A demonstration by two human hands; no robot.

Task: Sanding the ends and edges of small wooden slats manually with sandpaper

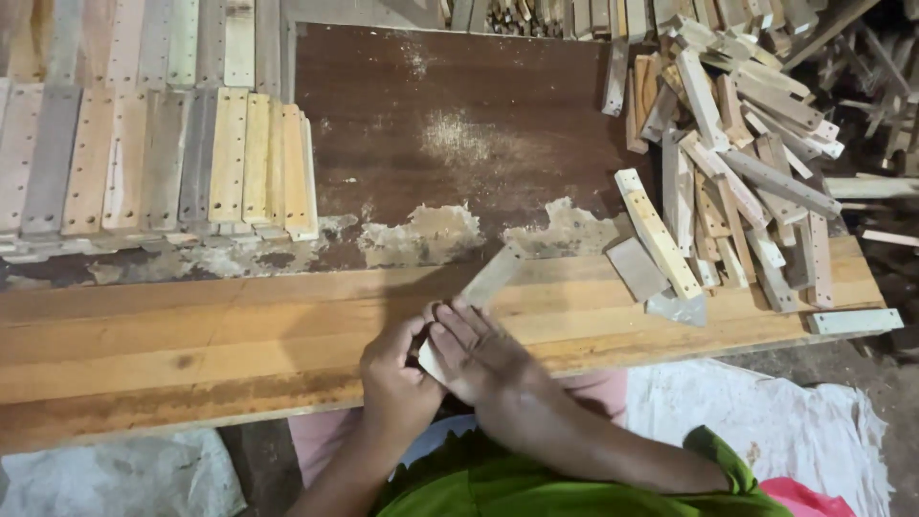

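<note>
At the near edge of the worn plank tabletop (pixel 191 335): left hand (pixel 394 378) and right hand (pixel 479 356) both closed on one flat, pale, rectangular wooden slat (pixel 483 287); loose heap of similar drilled slats (pixel 737 163) at far right corner.

A long workbench of pale orange-brown wooden planks (pixel 172 335) runs across the near part of the view, its front edge worn and darkened. Behind it lies a dark reddish-brown wooden board (pixel 459 105), dusted with pale sawdust and chipped to a light ragged edge (pixel 426 235) where it meets the planks. Below the bench, at the lower left, a crumpled grey-white sheet (pixel 115 474) covers the ground, and a similar white cloth (pixel 766 421) lies at the lower right beside a patch of bare dark floor (pixel 895 383). The light is soft and even, with faint shadows
</note>
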